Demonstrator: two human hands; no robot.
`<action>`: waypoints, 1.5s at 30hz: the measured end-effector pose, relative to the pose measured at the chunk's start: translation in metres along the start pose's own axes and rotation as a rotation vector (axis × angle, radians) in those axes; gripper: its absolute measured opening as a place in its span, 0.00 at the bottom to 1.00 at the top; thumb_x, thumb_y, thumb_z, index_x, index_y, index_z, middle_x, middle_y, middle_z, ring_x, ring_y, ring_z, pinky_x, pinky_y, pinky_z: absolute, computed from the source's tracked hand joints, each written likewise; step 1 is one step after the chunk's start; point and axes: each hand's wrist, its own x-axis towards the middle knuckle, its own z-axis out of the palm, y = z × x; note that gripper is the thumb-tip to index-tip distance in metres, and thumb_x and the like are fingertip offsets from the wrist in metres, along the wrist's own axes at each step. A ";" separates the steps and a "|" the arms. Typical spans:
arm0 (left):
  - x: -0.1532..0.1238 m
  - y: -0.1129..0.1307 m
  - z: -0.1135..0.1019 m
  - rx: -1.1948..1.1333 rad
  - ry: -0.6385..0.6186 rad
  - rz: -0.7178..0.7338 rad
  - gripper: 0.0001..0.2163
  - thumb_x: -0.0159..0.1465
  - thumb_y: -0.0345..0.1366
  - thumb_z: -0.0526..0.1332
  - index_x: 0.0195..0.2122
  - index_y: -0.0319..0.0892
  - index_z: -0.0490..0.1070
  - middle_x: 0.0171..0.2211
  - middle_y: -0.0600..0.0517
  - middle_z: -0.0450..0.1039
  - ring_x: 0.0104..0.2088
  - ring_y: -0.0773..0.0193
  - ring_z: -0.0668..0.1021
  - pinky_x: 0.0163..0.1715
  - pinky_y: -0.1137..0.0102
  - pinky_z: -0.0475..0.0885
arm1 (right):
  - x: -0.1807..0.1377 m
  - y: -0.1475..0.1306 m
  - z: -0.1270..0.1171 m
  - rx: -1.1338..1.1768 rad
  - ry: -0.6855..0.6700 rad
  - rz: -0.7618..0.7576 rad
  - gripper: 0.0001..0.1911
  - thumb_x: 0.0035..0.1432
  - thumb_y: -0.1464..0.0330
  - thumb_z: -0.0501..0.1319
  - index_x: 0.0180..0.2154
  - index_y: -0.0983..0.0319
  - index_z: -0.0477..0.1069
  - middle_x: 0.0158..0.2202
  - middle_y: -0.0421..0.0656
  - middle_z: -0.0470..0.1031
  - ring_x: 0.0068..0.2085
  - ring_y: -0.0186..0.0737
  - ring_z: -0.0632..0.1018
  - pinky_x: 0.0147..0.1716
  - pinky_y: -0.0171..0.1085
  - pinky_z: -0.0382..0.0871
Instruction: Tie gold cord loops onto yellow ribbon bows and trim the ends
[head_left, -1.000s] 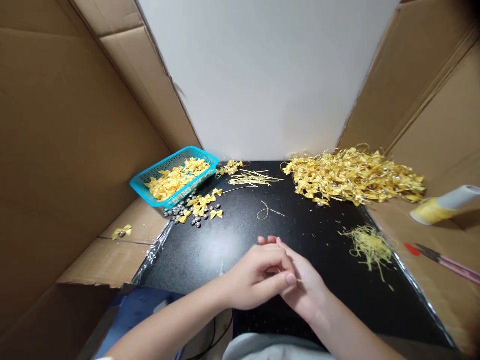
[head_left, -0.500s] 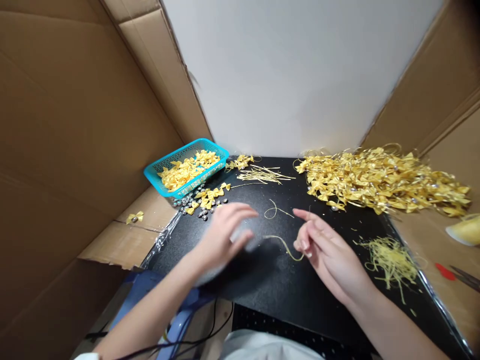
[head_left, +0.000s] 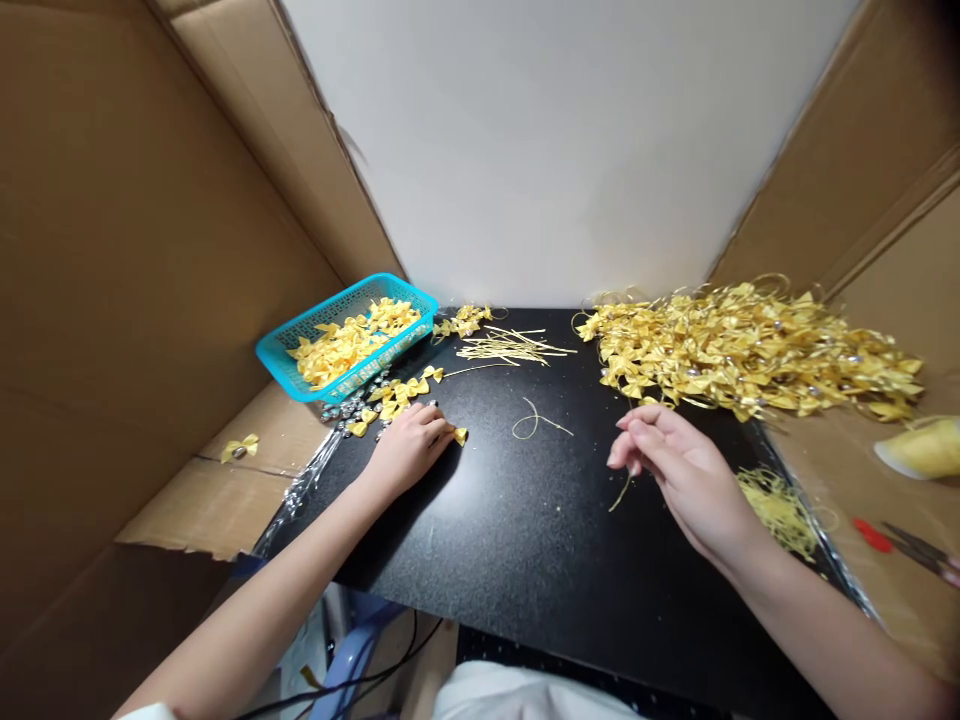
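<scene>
My left hand (head_left: 411,446) is low over the black tabletop, fingers closed on a small yellow bow (head_left: 460,436) that sticks out past the fingertips. Just behind that hand lie loose yellow bows (head_left: 397,396) and several silvery beads (head_left: 349,407). On the right, my right hand (head_left: 671,465) is raised with thumb and fingers pinched on a thin yellow cord (head_left: 621,491); its tail hangs below the fingers. Between the hands, a looped piece of cord (head_left: 526,428) rests on the table.
A turquoise basket (head_left: 271,350) of yellow bows stands back left. Short gold cords (head_left: 510,347) lie at the back middle. A big heap of finished-looking bows (head_left: 750,350) fills the back right, with cord scraps (head_left: 780,510), a yellow spool (head_left: 919,448) and red-handled scissors (head_left: 874,535) nearer.
My left hand has moved left toward the loose bows and closed on one. My right hand has shifted slightly right and up, still pinching the cord. The view has turned a little.
</scene>
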 end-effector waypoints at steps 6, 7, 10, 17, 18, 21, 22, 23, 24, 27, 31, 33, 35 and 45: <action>0.014 0.026 -0.002 -0.324 -0.051 -0.029 0.09 0.65 0.36 0.55 0.30 0.41 0.69 0.31 0.49 0.71 0.33 0.62 0.74 0.35 0.68 0.70 | 0.003 0.014 0.001 -0.035 -0.025 0.042 0.12 0.58 0.58 0.61 0.33 0.61 0.68 0.22 0.40 0.75 0.25 0.33 0.69 0.27 0.33 0.62; 0.015 0.028 -0.005 -0.382 -0.080 -0.076 0.08 0.64 0.37 0.57 0.30 0.41 0.70 0.31 0.50 0.72 0.32 0.62 0.74 0.34 0.68 0.70 | 0.002 0.017 0.002 -0.042 -0.035 0.053 0.13 0.58 0.58 0.60 0.32 0.61 0.68 0.22 0.40 0.75 0.24 0.33 0.69 0.27 0.34 0.62; 0.017 0.032 -0.013 -0.503 -0.174 -0.226 0.10 0.62 0.43 0.60 0.37 0.41 0.72 0.32 0.49 0.74 0.31 0.62 0.75 0.31 0.69 0.70 | 0.000 0.025 0.004 -0.066 -0.052 0.083 0.13 0.59 0.58 0.60 0.32 0.61 0.68 0.22 0.40 0.75 0.24 0.33 0.69 0.27 0.34 0.62; 0.024 0.031 -0.021 -0.523 -0.258 -0.199 0.09 0.59 0.40 0.62 0.27 0.41 0.74 0.31 0.49 0.73 0.30 0.62 0.74 0.32 0.69 0.69 | -0.005 0.038 0.004 -0.106 -0.064 0.134 0.14 0.61 0.57 0.58 0.32 0.60 0.67 0.22 0.39 0.75 0.25 0.34 0.69 0.27 0.35 0.61; 0.026 0.033 -0.022 -0.562 -0.277 -0.202 0.09 0.59 0.40 0.62 0.27 0.41 0.74 0.31 0.50 0.73 0.30 0.62 0.74 0.32 0.69 0.68 | -0.006 0.039 0.004 -0.124 -0.069 0.130 0.13 0.61 0.57 0.58 0.32 0.60 0.68 0.22 0.39 0.75 0.25 0.34 0.70 0.27 0.35 0.61; 0.039 0.047 -0.021 -0.846 -0.348 -0.256 0.09 0.60 0.40 0.63 0.30 0.40 0.73 0.29 0.51 0.74 0.29 0.64 0.74 0.31 0.70 0.68 | -0.008 0.042 0.003 -0.185 -0.096 0.097 0.12 0.64 0.59 0.56 0.34 0.60 0.69 0.24 0.40 0.76 0.26 0.34 0.72 0.28 0.35 0.62; 0.045 0.055 -0.019 -1.002 -0.359 -0.286 0.09 0.60 0.41 0.64 0.31 0.40 0.72 0.28 0.52 0.74 0.28 0.66 0.74 0.30 0.71 0.68 | -0.008 0.042 0.002 -0.197 -0.099 0.076 0.11 0.64 0.60 0.56 0.34 0.60 0.69 0.24 0.40 0.76 0.26 0.34 0.73 0.28 0.35 0.62; 0.052 0.064 -0.015 -1.176 -0.339 -0.327 0.10 0.57 0.40 0.66 0.30 0.39 0.70 0.26 0.53 0.73 0.26 0.68 0.74 0.29 0.73 0.67 | -0.007 0.042 0.001 -0.204 -0.095 0.049 0.11 0.65 0.60 0.56 0.35 0.60 0.69 0.24 0.40 0.76 0.27 0.35 0.74 0.29 0.35 0.63; 0.059 0.075 -0.010 -1.347 -0.294 -0.365 0.12 0.55 0.39 0.69 0.29 0.39 0.67 0.24 0.55 0.72 0.25 0.70 0.73 0.27 0.75 0.67 | -0.007 0.042 0.000 -0.207 -0.082 0.020 0.11 0.65 0.61 0.56 0.35 0.60 0.69 0.24 0.39 0.76 0.27 0.35 0.74 0.29 0.35 0.64; 0.076 0.106 0.011 -1.729 -0.216 -0.414 0.16 0.50 0.36 0.73 0.30 0.40 0.65 0.23 0.58 0.71 0.24 0.72 0.73 0.24 0.78 0.66 | -0.004 0.042 -0.005 -0.216 -0.015 -0.059 0.10 0.65 0.62 0.56 0.36 0.60 0.69 0.24 0.39 0.76 0.27 0.35 0.76 0.29 0.34 0.65; 0.082 0.125 0.034 -1.874 -0.099 -0.467 0.13 0.49 0.35 0.74 0.29 0.39 0.71 0.25 0.55 0.75 0.25 0.70 0.76 0.22 0.78 0.67 | 0.000 0.043 -0.009 -0.268 0.030 -0.103 0.09 0.65 0.63 0.55 0.37 0.60 0.70 0.24 0.39 0.77 0.27 0.35 0.77 0.30 0.35 0.67; 0.079 0.125 0.038 -1.893 -0.106 -0.505 0.12 0.48 0.34 0.75 0.30 0.38 0.76 0.27 0.53 0.78 0.25 0.71 0.76 0.24 0.77 0.70 | 0.000 0.043 -0.009 -0.322 0.007 -0.120 0.08 0.65 0.64 0.55 0.36 0.60 0.70 0.24 0.38 0.76 0.27 0.35 0.77 0.32 0.35 0.68; 0.076 0.124 0.037 -1.951 -0.164 -0.533 0.12 0.46 0.34 0.76 0.32 0.39 0.79 0.29 0.52 0.80 0.26 0.70 0.77 0.28 0.76 0.72 | 0.000 0.043 -0.008 -0.374 -0.029 -0.129 0.08 0.65 0.66 0.55 0.35 0.60 0.70 0.24 0.38 0.76 0.27 0.35 0.77 0.32 0.35 0.69; 0.068 0.126 0.035 -2.234 -0.436 -0.521 0.13 0.48 0.31 0.75 0.36 0.45 0.82 0.35 0.52 0.82 0.34 0.68 0.81 0.39 0.73 0.74 | -0.002 0.045 -0.007 -0.452 -0.114 -0.137 0.09 0.65 0.66 0.55 0.35 0.59 0.73 0.25 0.39 0.76 0.28 0.35 0.78 0.32 0.36 0.71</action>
